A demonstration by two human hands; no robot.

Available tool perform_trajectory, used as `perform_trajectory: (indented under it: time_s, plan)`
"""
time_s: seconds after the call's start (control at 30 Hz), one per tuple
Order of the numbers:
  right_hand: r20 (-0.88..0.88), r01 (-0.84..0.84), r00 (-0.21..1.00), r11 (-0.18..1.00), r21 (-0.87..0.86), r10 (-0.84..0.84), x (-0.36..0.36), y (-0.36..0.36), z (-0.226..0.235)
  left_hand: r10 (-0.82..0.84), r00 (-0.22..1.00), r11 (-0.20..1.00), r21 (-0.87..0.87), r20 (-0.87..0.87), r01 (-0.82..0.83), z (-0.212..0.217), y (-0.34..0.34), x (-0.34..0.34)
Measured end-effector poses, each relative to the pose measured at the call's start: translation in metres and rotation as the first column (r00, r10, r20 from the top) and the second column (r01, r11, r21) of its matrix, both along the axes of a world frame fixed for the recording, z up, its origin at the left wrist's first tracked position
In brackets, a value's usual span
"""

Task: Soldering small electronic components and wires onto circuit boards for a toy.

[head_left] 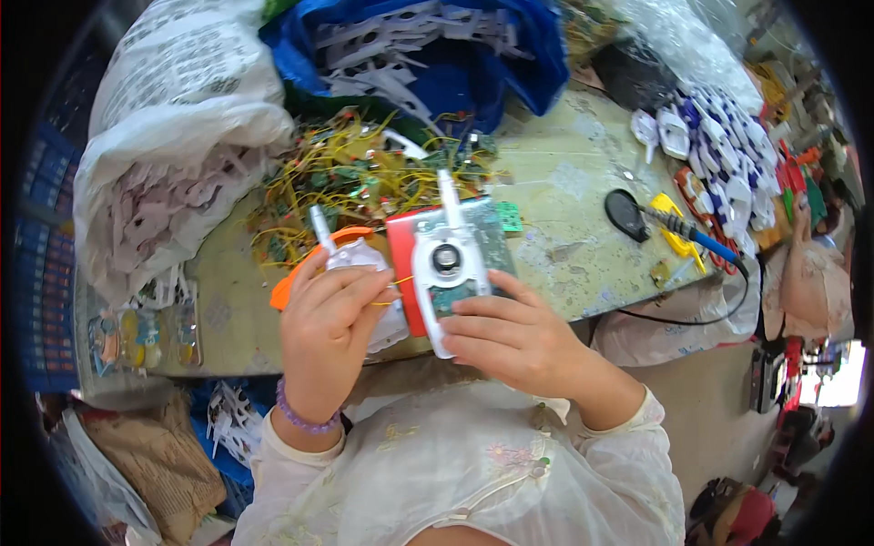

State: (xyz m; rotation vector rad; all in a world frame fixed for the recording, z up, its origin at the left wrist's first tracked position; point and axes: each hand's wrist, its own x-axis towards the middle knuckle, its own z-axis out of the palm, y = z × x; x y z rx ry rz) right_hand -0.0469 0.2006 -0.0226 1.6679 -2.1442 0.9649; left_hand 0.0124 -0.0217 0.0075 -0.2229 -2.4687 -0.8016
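Note:
My right hand (514, 332) grips the lower right of a white plastic housing (455, 244) with a long narrow tip and a round dark part in its middle. My left hand (328, 309) is closed, fingertips pinching a thin yellow wire (401, 280) that runs to the housing. Under that hand lies another white plastic shell (390, 329), partly hidden by the fingers. Beneath the housing is a red and grey flat piece (401, 238). An orange curved piece (287, 282) sits beside my left hand. Beyond both hands spreads a heap of small circuit boards with yellow wires (337, 177).
A blue bag (537, 55) of white parts stands at the back, a white sack (191, 82) of pale parts at left. On the right, a soldering iron (701, 238) trails its cable near a yellow tool (678, 238), a black round lid (625, 215) and piled white-and-purple parts (728, 173).

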Motion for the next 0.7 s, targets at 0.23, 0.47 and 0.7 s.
perform_trajectory:
  time_s: [0.23,0.47,0.7]
  plan:
    - [0.136,0.259,0.965,0.875,-0.41,-0.222,-0.006,0.03,-0.008,0.11,0.994,0.979,-0.175,0.0,-0.108,0.001,-0.001,0.013]
    - [0.796,0.764,0.495,-0.263,-0.59,-0.349,-0.07,0.128,-0.039,0.067,0.998,0.981,-0.183,-0.014,-0.068,0.006,-0.004,0.012]
    - [0.697,0.91,0.279,-0.05,-0.412,-0.66,-0.091,0.183,-0.013,0.065,0.995,0.993,-0.096,-0.072,-0.072,0.0,0.012,0.001]
